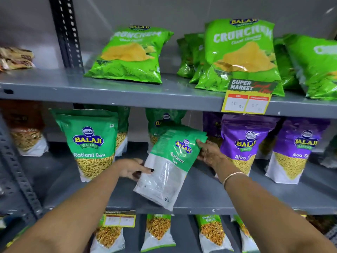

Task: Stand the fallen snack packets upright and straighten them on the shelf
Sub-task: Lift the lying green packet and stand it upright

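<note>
Left hand [131, 169] grip closes on the lower left edge of a green Ratlami Sev packet [169, 165]; right hand [209, 154] grip holds its upper right edge. Packet is tilted, top leaning right, its bottom corner over the front of the middle shelf [200, 196]. 1 upright Ratlami Sev packet [90, 143] stands left; 2 purple Aloo Sev packets [244, 143] stand right.

Grey metal rack, three tiers visible. Top shelf [127, 92]: bright green Crunchex packets [130, 55], one lying back at centre, more leaning at upper right; brown packets [15, 58] at upper left; yellow price tag [248, 99] clipped to the front edge. Middle shelf [218, 196]: upright green Ratlami Sev pouch [91, 143] left of centre, purple Aloo Sev pouches [244, 141] standing at right, an orange pouch [25, 132] far left.
</note>
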The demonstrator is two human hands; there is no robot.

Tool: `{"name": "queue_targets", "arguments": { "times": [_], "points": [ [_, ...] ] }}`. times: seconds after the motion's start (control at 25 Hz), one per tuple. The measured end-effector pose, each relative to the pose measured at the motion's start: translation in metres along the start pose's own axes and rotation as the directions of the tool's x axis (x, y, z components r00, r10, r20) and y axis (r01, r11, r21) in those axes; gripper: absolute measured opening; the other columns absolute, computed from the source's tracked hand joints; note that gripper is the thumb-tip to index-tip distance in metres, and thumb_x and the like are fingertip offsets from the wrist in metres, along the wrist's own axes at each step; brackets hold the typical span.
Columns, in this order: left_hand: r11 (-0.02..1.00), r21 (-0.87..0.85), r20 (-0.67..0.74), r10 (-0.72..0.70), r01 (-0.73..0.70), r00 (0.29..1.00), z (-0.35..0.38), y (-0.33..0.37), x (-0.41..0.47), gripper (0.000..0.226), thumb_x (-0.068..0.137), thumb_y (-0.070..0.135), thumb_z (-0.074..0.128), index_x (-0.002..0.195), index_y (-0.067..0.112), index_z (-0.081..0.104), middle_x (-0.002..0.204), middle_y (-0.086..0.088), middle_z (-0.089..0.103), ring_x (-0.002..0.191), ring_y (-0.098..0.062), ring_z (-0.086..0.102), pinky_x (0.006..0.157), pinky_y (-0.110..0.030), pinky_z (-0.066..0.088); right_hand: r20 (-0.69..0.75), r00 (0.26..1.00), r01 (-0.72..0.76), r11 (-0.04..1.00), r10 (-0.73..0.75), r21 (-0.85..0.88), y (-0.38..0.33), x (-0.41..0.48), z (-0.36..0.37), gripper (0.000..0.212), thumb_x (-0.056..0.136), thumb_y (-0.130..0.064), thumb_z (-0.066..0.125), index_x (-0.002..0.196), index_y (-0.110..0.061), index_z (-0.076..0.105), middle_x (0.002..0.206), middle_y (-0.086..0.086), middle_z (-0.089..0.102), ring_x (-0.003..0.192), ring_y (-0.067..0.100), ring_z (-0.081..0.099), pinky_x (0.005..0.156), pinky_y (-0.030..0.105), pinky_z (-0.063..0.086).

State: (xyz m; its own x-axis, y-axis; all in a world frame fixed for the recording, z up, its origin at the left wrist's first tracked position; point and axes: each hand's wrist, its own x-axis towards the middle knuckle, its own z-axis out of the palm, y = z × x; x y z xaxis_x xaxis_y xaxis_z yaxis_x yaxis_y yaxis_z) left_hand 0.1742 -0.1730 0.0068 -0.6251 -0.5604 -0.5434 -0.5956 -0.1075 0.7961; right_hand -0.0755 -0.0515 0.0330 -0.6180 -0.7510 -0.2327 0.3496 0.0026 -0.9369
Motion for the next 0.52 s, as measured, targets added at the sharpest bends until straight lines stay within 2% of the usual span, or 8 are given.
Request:
{"name": "queue_targets", "arguments": {
  "times": [0.08,0.12,0.2,0.28,0.36,0.44,0.52],
  "points": [
    [0.998,0.018,-0.005,0.065,-0.064,0.998,0.002,0.009,-0.009,0.041,0.076,0.004,0.071,0.111,0.013,0.054,0.108,0.0,0.063,0.11,-0.019,0.053,0.09,-0.036,0.05,0.083,0.994,0.071,0.997,-0.068,-0.036,-0.028,-0.007,0.011,0.026,0.086,-0.012,0.06,0.111,-0.018,0.052,0.061,-0.008,0.072,0.046,0.005,0.067,0.046,0.026,0.057],
    [0.994,0.039,-0.046,0.102,-0.1,0.994,0.005,0.014,-0.009,0.047,0.074,0.001,0.073,0.116,0.013,0.054,0.114,-0.004,0.064,0.11,-0.019,0.055,0.088,-0.034,0.052,0.12,0.989,0.097,0.994,-0.09,-0.055,-0.04,-0.01,0.019,0.029,0.086,-0.011,0.061,0.112,-0.017,0.052,0.066,-0.007,0.071,0.048,0.007,0.068,0.046,0.026,0.057],
    [0.98,0.049,-0.159,0.198,-0.193,0.967,0.01,0.015,-0.002,0.055,0.068,-0.004,0.076,0.119,0.006,0.057,0.122,-0.011,0.064,0.106,-0.02,0.058,0.082,-0.029,0.054,0.172,0.975,0.158,0.982,-0.139,-0.104,-0.057,-0.02,0.033,0.019,0.087,-0.008,0.059,0.103,-0.015,0.054,0.074,-0.003,0.066,0.054,0.01,0.066,0.05,0.026,0.056],
    [0.967,0.047,-0.302,0.251,-0.249,0.92,0.019,0.009,0.008,0.071,0.056,0.0,0.083,0.121,0.002,0.057,0.126,-0.015,0.064,0.11,-0.024,0.061,0.094,-0.035,0.052,0.188,0.966,0.198,0.974,-0.176,-0.107,-0.061,-0.026,0.042,0.016,0.087,-0.003,0.057,0.097,-0.015,0.053,0.08,-0.001,0.061,0.061,0.011,0.062,0.048,0.025,0.054],
    [0.963,0.073,-0.409,0.268,-0.261,0.873,0.026,0.001,0.019,0.083,0.046,0.01,0.087,0.123,0.005,0.056,0.125,-0.014,0.065,0.113,-0.027,0.061,0.099,-0.041,0.05,0.173,0.964,0.224,0.968,-0.202,-0.117,-0.055,-0.024,0.044,0.016,0.087,0.0,0.056,0.09,-0.015,0.055,0.083,0.002,0.061,0.058,0.01,0.064,0.043,0.021,0.055],
    [0.963,0.063,-0.473,0.259,-0.261,0.842,0.034,-0.004,0.022,0.08,0.053,0.007,0.085,0.126,0.006,0.052,0.125,-0.013,0.064,0.115,-0.028,0.059,0.096,-0.036,0.049,0.165,0.961,0.244,0.962,-0.222,-0.124,-0.045,-0.023,0.042,0.012,0.088,-0.001,0.056,0.089,-0.013,0.056,0.084,0.004,0.061,0.05,0.005,0.066,0.043,0.019,0.055],
    [0.966,0.04,-0.496,0.24,-0.254,0.834,0.039,-0.003,0.02,0.076,0.06,0.004,0.082,0.129,0.008,0.049,0.126,-0.013,0.063,0.116,-0.028,0.058,0.093,-0.033,0.047,0.141,0.966,0.238,0.957,-0.216,-0.164,-0.04,-0.025,0.039,0.008,0.087,-0.006,0.059,0.091,-0.013,0.055,0.083,0.002,0.06,0.057,0.009,0.062,0.049,0.02,0.047]
  ]
}}
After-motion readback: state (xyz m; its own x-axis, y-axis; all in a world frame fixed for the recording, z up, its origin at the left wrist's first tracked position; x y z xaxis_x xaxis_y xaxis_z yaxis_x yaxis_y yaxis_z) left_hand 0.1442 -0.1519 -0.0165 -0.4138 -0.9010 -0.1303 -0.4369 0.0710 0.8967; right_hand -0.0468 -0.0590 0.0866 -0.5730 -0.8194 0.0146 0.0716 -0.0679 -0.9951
